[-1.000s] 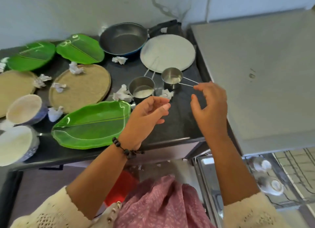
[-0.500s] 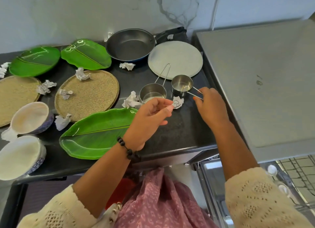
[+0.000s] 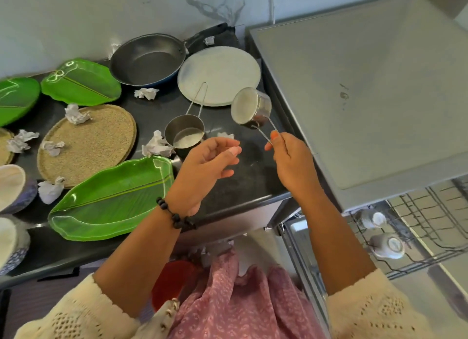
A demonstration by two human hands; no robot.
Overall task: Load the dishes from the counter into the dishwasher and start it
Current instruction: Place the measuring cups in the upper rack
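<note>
My right hand (image 3: pixel 291 161) pinches the wire handle of a small steel measuring cup (image 3: pixel 250 109), which hangs tilted above the black counter (image 3: pixel 243 181) with its mouth turned left. My left hand (image 3: pixel 205 163) hovers beside it with fingers loosely curled, holding nothing. A second steel measuring cup (image 3: pixel 184 134) stands upright on the counter just beyond my left hand. The dishwasher's lower rack (image 3: pixel 430 224) is pulled out at the lower right, with two white cups (image 3: pixel 387 245) in it.
On the counter lie three green leaf-shaped plates (image 3: pixel 111 199), woven round mats (image 3: pixel 86 143), a dark frying pan (image 3: pixel 147 58), a round grey plate (image 3: pixel 220 72), two bowls (image 3: pixel 12 186) at the left edge and several crumpled paper wads (image 3: pixel 157 144). The dishwasher's grey top (image 3: pixel 367 85) fills the right.
My right hand took hold of the small cup's handle and lifted it off the counter, tilting it. My left hand stayed near the upright cup.
</note>
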